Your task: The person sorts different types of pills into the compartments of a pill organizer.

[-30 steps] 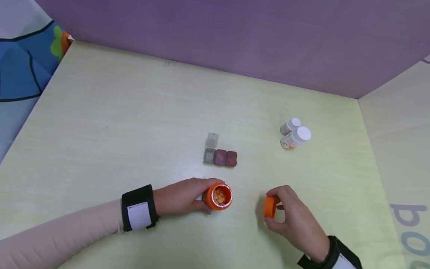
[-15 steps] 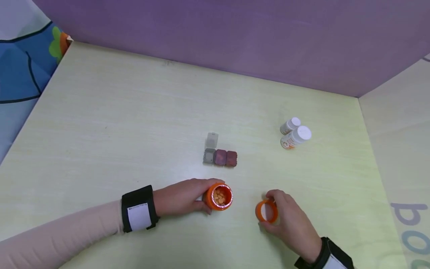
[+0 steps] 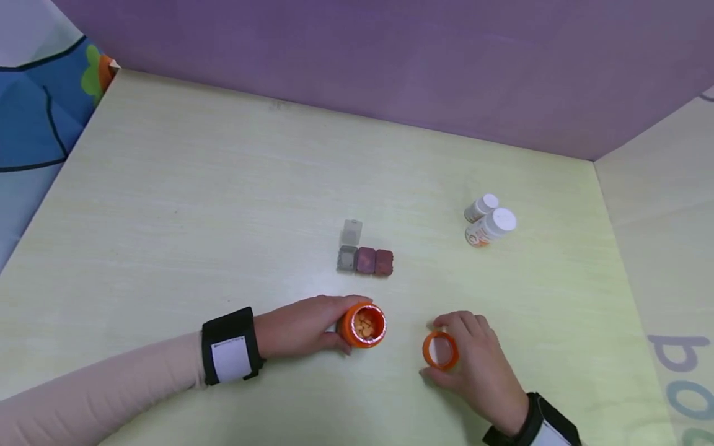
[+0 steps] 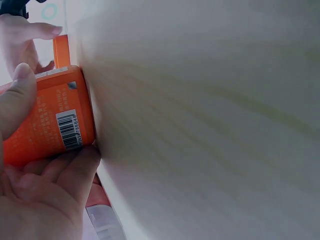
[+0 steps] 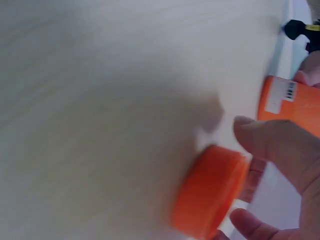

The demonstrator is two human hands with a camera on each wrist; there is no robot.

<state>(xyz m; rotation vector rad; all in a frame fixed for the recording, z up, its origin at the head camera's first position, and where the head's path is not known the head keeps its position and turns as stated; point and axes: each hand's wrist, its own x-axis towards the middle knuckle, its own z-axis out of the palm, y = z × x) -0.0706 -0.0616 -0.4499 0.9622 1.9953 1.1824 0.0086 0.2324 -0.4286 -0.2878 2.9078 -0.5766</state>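
My left hand (image 3: 309, 325) grips an orange bottle (image 3: 351, 328) that stands upright on the table. Its mouth is uncovered, and yellowish tablets (image 3: 365, 324) show inside. The barcode on the bottle (image 4: 50, 115) faces the left wrist camera. An orange cap (image 3: 440, 351) lies on the table to the right, hollow side up. Around it are the spread fingers and thumb of my right hand (image 3: 480, 365). In the right wrist view the thumb stands apart from the cap (image 5: 210, 192). Beyond the bottle sits a small pill organizer (image 3: 365, 261) with grey, purple and dark red compartments, its grey lid (image 3: 351, 232) raised.
Two white bottles with white caps stand at the right, a smaller bottle (image 3: 475, 212) behind a larger bottle (image 3: 484, 233). A purple panel (image 3: 357, 62) closes off the table's far side, and a pale panel (image 3: 658, 248) rises along the right.
My right hand has turned the cap hollow side up, moved it slightly left and down to the table, and loosened its fingers from it. The left hand and bottle stay put.
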